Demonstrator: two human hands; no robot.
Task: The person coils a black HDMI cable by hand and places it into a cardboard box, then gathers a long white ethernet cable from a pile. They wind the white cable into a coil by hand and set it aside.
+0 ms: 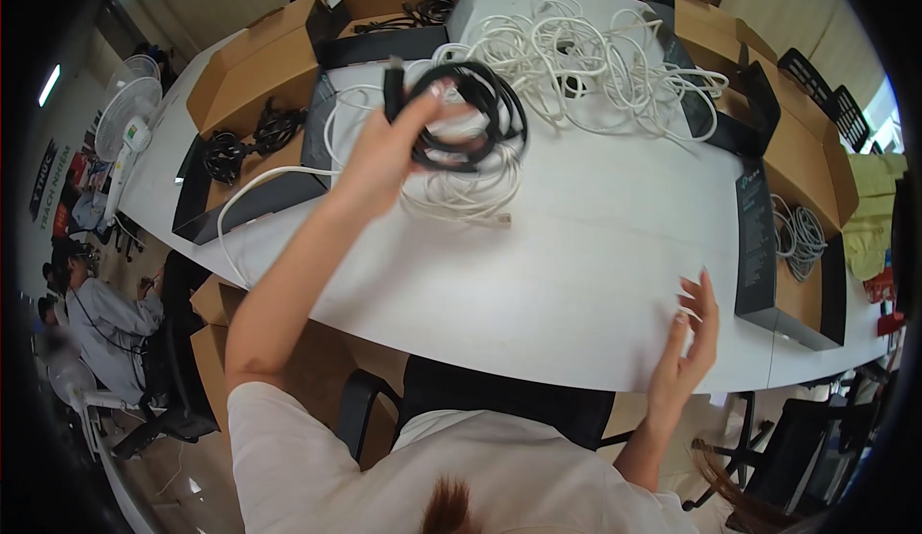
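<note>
While my left hand (399,140) grips the black cable coil (511,116) above the white coil (471,203), its loops lie nearly round, with no clear long axis, and its plug end (393,87) points toward the table's far side. Black bundles (279,126) sit in the left box (252,205), black cables (432,11) in the far box (384,51), and a grey coil (802,236) in the right box (757,246). Bare white tabletop (567,246) stretches from my coil to the near edge — my right hand (684,356) hovers there, fingers loosely spread, holding nothing.
</note>
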